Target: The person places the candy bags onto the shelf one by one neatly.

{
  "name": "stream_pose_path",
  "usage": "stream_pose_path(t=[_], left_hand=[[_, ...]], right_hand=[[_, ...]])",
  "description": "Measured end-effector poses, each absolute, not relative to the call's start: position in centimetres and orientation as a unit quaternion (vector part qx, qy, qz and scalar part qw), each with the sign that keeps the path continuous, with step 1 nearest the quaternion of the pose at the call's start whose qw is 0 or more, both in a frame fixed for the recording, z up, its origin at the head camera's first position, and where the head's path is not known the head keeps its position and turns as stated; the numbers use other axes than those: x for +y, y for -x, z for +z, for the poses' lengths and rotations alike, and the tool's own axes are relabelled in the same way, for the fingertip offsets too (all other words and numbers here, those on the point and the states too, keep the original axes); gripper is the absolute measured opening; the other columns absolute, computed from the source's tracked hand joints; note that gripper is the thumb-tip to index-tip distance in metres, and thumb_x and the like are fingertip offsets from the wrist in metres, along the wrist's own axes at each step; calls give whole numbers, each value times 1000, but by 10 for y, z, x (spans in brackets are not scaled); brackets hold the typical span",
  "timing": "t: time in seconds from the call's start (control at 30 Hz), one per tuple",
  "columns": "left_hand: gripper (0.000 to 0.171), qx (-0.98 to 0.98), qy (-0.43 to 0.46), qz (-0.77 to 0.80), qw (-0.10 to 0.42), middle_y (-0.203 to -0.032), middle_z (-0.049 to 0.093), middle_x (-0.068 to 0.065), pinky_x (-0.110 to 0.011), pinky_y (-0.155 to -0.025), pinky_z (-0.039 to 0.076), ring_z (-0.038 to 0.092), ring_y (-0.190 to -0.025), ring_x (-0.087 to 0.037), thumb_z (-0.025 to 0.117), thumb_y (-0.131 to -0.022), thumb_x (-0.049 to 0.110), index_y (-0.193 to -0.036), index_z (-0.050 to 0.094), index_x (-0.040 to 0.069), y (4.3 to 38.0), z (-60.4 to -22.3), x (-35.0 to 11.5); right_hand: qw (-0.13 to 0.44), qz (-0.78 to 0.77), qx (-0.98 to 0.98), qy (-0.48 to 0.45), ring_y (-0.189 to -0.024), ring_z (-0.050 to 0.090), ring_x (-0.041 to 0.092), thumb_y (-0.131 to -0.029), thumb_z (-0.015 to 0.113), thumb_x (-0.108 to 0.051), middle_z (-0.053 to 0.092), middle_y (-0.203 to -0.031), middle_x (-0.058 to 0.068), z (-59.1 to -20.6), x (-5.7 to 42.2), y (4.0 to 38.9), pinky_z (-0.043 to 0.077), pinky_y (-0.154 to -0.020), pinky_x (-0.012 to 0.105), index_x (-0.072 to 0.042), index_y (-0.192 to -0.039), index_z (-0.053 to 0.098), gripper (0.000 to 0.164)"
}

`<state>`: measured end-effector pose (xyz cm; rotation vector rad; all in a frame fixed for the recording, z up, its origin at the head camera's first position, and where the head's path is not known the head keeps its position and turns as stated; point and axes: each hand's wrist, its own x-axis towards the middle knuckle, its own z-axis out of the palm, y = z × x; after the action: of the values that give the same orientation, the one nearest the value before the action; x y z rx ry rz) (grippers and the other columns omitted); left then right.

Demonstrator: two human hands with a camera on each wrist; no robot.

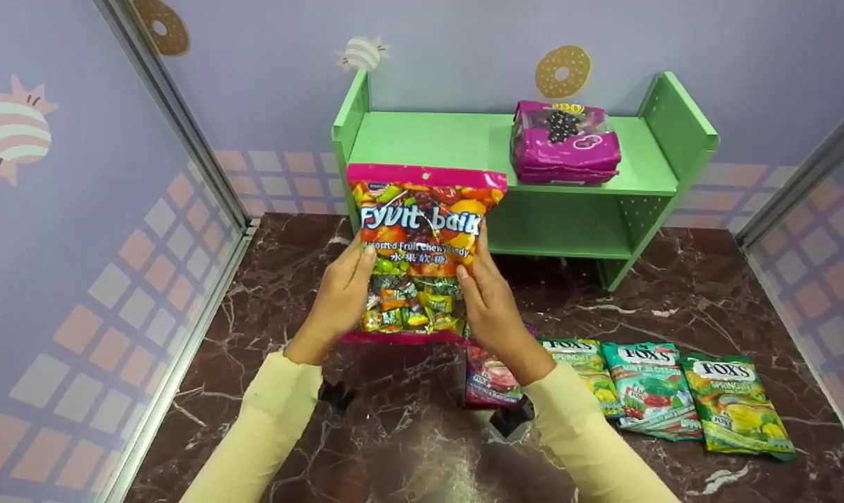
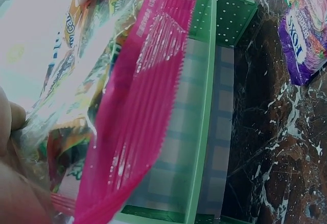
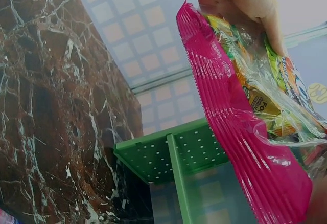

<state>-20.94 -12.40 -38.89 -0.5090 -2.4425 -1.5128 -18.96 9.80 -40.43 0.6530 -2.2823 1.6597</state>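
Both hands hold up a bag of fruit chewy candy [image 1: 422,244] in front of a green shelf [image 1: 436,143]. The left hand [image 1: 344,286] grips its left edge, thumb on the printed front. On the opposite edge, the right hand [image 1: 490,297] grips the bag the same way. Through the clear lower part, wrapped candies show. In the left wrist view the bag's pink sealed end [image 2: 138,101] hangs over the shelf; the right wrist view also has this pink seal [image 3: 245,127] close up. Fingers behind the bag are hidden in the head view.
A purple bag [image 1: 569,147] sits on the shelf's upper board, toward the right. On the dark marble surface lie a purple-red candy bag [image 1: 488,377], partly behind the right arm, a yellow-green bag [image 1: 593,374], a mint-green bag [image 1: 651,391] and another yellow-green bag [image 1: 736,409]. Walls stand on both sides.
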Motion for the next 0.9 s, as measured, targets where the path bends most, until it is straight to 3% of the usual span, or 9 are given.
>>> stream_pose_path(t=[0.6, 0.9], left_hand=[[47, -832, 152, -523, 110, -158, 29, -11, -37, -123, 19, 25, -148, -24, 35, -106, 22, -148, 35, 1, 223, -375, -119], [47, -836, 154, -520, 86, -159, 26, -12, -38, -123, 20, 24, -148, -25, 34, -106, 23, -147, 36, 0, 230, -367, -117]], right_hand=[[120, 551, -797, -218, -152, 5, 16, -106, 35, -20, -7, -165, -2, -389, 103, 205, 13, -124, 37, -12, -153, 28, 48], [97, 557, -797, -212, -151, 5, 12, -106, 36, -20, -8, -164, -8, -382, 108, 212, 18, -123, 35, -15, -152, 29, 47]])
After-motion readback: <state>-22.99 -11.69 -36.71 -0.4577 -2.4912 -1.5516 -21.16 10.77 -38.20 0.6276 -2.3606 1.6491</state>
